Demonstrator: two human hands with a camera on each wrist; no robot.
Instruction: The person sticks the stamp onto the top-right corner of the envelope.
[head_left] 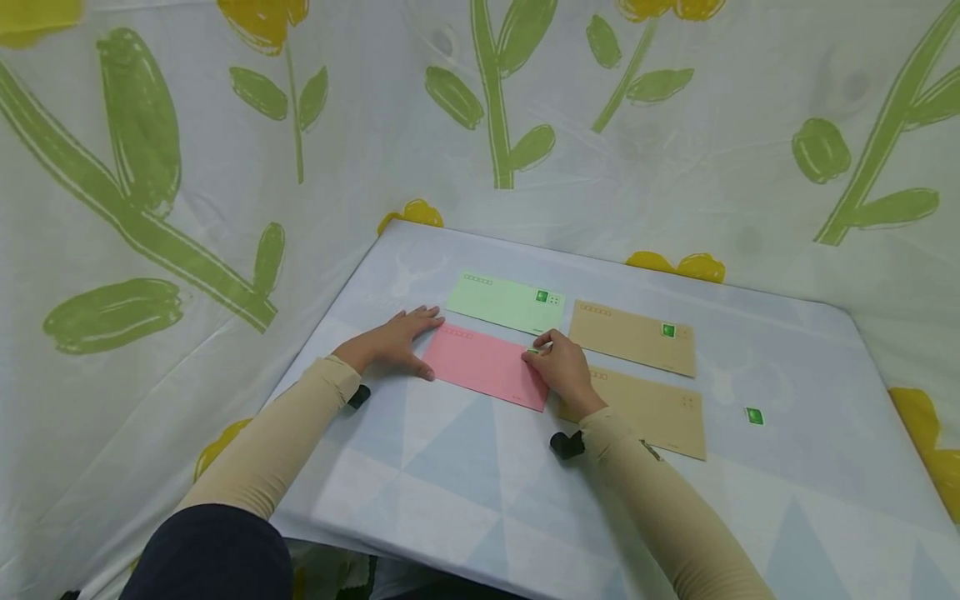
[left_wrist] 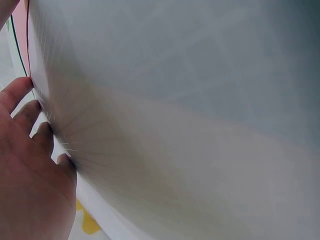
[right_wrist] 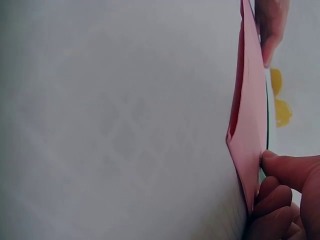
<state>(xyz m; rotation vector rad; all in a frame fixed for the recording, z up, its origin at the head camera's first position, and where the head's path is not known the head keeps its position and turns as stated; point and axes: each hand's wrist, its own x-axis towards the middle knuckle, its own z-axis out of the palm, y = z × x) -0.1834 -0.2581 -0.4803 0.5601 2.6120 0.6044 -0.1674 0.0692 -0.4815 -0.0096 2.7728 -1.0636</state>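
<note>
Pink envelope (head_left: 483, 364) gapes, right-wrist view only; left hand (head_left: 395, 340) splayed; right hand (head_left: 562, 367) pinches stamp (head_left: 532, 351)

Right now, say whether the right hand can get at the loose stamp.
Likely yes: only the flat, nearer tan envelope lies between right hand and loose stamp, though that hand seems to pinch another stamp.

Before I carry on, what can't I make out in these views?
Head view: much of the half-covered stamp, behind the right hand.
Head view: part of the nearer brown envelope's left end, behind the same hand.
Head view: the loose stamp's design, too small.
Left wrist view: the rest of the pink envelope, cut off by the picture's edge.
</note>
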